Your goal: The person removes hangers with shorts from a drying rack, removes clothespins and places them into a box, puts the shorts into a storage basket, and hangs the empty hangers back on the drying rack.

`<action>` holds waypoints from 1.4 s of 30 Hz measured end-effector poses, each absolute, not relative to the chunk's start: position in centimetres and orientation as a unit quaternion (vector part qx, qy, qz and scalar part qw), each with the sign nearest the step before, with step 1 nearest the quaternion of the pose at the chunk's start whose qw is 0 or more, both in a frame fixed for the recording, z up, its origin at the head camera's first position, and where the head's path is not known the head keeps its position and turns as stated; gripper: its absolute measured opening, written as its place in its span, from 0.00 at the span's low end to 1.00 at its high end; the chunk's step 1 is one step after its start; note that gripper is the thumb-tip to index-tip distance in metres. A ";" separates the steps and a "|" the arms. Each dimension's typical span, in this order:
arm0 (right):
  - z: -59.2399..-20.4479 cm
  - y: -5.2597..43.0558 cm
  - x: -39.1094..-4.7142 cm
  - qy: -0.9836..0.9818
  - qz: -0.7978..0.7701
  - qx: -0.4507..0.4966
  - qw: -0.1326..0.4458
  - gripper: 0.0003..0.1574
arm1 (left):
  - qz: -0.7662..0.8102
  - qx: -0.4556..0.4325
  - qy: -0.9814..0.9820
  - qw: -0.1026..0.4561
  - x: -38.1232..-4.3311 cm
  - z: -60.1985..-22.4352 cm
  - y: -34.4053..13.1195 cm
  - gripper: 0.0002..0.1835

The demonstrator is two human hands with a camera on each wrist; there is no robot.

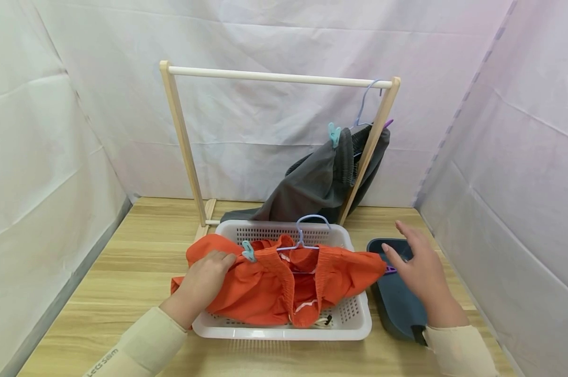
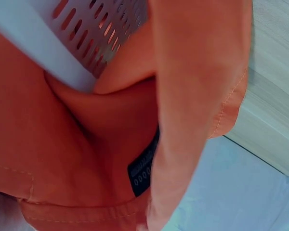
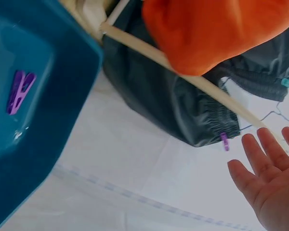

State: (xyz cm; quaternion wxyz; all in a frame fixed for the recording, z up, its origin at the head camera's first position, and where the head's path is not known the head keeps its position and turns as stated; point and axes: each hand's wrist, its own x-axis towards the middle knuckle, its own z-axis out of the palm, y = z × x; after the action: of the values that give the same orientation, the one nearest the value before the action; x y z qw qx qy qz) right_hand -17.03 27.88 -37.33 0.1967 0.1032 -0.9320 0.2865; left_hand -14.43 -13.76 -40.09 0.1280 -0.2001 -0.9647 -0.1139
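Orange pants point(image 1: 265, 293) with an elastic waistband lie across the white basket point(image 1: 284, 333). A lilac hanger point(image 1: 301, 235) runs inside their waist, its hook standing up. My left hand point(image 1: 203, 283) grips the fabric left of a light-blue clothespin point(image 1: 248, 251) clipped on the waistband; its fingertips are mostly hidden. In the left wrist view a dark label point(image 2: 143, 168) shows inside the orange cloth. My right hand point(image 1: 422, 267) is held over a dark-blue basin point(image 1: 399, 314), fingers spread and holding nothing. A purple clothespin point(image 3: 21, 91) lies in that basin.
Behind the basket stands a wooden rack point(image 1: 274, 77) with a white bar. Dark grey pants point(image 1: 302, 188) hang at its right end on another hanger point(image 1: 362, 107), with a light-blue clothespin point(image 1: 334, 134) and a purple one point(image 1: 388, 123). White cloth walls surround the table.
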 end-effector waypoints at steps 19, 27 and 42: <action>-36.7 25.3 -15.0 -0.899 0.258 0.203 0.289 0.39 | -0.116 -0.204 -0.963 0.135 -14.3 -40.0 -13.8 0.11; -36.4 23.9 -14.3 -0.896 0.232 0.229 0.301 0.37 | -0.118 -0.209 -0.960 0.143 -14.4 -40.1 -13.8 0.10; -35.9 21.6 -13.6 -0.882 0.235 0.280 0.298 0.37 | -0.123 -0.212 -0.956 0.159 -14.6 -40.3 -13.8 0.10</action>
State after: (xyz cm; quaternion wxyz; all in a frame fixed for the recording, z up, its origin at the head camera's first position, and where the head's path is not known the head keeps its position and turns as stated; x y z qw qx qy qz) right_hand -13.63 21.64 -35.89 0.2977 0.2802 -0.8817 0.2355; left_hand -14.57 -13.76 -40.30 0.1593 -0.2125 -0.9562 -0.1234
